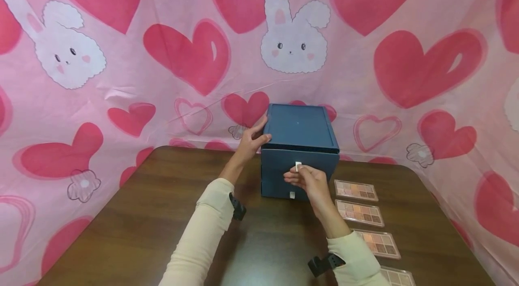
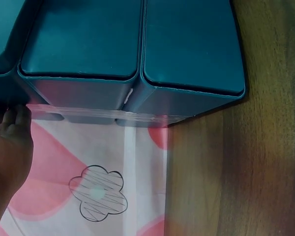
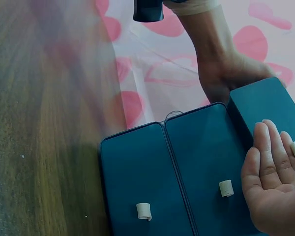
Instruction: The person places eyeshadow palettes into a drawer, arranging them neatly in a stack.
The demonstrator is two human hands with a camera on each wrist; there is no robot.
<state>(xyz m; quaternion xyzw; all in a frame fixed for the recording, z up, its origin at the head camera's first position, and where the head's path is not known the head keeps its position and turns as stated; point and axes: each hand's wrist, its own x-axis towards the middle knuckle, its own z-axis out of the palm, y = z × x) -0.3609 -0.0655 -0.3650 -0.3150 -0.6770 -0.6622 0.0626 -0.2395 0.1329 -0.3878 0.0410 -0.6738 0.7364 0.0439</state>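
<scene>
A dark blue drawer box (image 1: 300, 126) stands at the far side of the table. My left hand (image 1: 253, 137) rests against its upper left side, thumb over the top edge. In the left wrist view the fingers of that left hand (image 2: 12, 142) lie along the box. My right hand (image 1: 310, 180) pinches the pale pull tab (image 1: 298, 165) of the top drawer between thumb and finger. From the right wrist view, that top drawer (image 3: 268, 105) juts out past the lower drawers. Two more pull tabs (image 3: 144, 211) hang on the lower fronts.
Several clear-cased makeup palettes (image 1: 358, 213) lie in a row along the right side of the brown wooden table (image 1: 134, 218). A pink cloth (image 1: 239, 70) with hearts and rabbits hangs right behind the box.
</scene>
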